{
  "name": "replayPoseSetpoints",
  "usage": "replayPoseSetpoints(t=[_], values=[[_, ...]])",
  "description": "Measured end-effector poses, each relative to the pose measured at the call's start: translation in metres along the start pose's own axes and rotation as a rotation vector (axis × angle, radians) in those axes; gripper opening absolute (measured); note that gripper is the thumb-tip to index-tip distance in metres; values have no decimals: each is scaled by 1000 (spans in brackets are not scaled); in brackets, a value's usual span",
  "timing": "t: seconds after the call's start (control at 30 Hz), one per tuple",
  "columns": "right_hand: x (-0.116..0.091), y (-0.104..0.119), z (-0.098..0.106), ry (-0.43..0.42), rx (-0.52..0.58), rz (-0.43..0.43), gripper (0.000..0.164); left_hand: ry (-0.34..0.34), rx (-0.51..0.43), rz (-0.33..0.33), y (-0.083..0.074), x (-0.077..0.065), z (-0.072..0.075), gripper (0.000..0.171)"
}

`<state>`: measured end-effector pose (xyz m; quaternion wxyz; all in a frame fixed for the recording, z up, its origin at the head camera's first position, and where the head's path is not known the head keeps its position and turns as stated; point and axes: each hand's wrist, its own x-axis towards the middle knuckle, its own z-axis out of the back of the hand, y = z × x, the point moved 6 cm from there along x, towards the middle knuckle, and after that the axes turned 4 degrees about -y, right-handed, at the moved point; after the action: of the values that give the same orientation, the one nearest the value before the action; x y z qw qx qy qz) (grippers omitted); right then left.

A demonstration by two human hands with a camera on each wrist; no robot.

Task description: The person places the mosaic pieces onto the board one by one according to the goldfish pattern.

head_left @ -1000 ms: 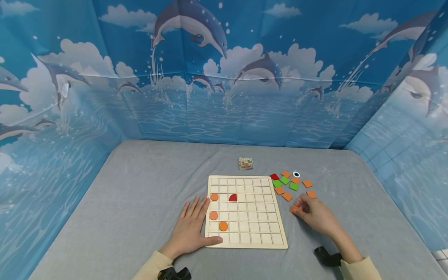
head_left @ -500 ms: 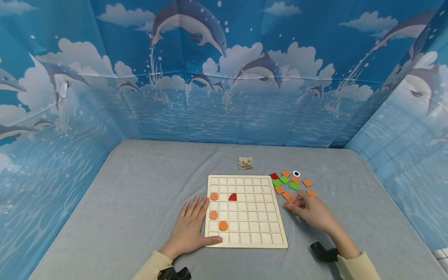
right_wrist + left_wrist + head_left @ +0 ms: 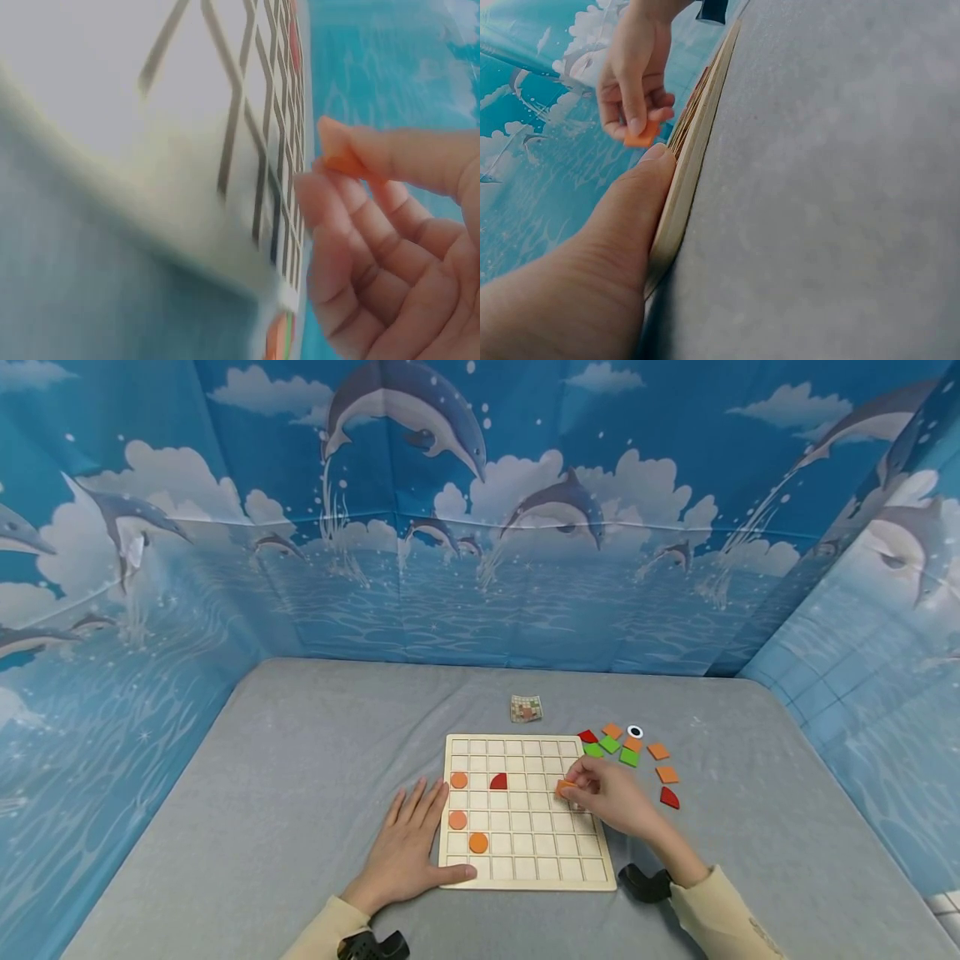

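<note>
A pale wooden grid board lies flat on the grey cloth. My left hand rests along its left side, fingers straight and thumb over the near left corner. Above the board's right part, my right hand pinches an orange square tile between thumb and fingers; the right wrist view shows the tile held off the grid. In the board's left columns sit an orange disc, a second orange disc and a third orange disc. A red quarter-circle tile occupies another cell.
Right of the board lie loose tiles: green squares, orange squares, a red quarter-circle and a white ring piece with a black centre. A small patterned card lies behind the board. Dolphin-print cloth hangs around the table.
My right hand has moved left from beside the loose tiles to over the board, carrying orange tile. Two orange tiles near the board's right edge no longer show. The left hand stays put.
</note>
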<state>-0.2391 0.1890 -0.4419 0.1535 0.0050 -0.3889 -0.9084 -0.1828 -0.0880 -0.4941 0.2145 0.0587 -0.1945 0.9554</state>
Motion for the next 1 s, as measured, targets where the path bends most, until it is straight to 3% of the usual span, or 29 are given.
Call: replayPoseSetpoints(t=[0.37, 0.7, 1.0], values=[[17, 22, -32, 52, 116, 43, 9, 17, 10, -1, -1, 1, 1, 116], [26, 35, -54, 87, 129, 26, 10, 16, 13, 3, -1, 1, 1, 116], [28, 42, -62, 66, 59, 92, 10, 2, 16, -2, 0, 0, 1, 117]])
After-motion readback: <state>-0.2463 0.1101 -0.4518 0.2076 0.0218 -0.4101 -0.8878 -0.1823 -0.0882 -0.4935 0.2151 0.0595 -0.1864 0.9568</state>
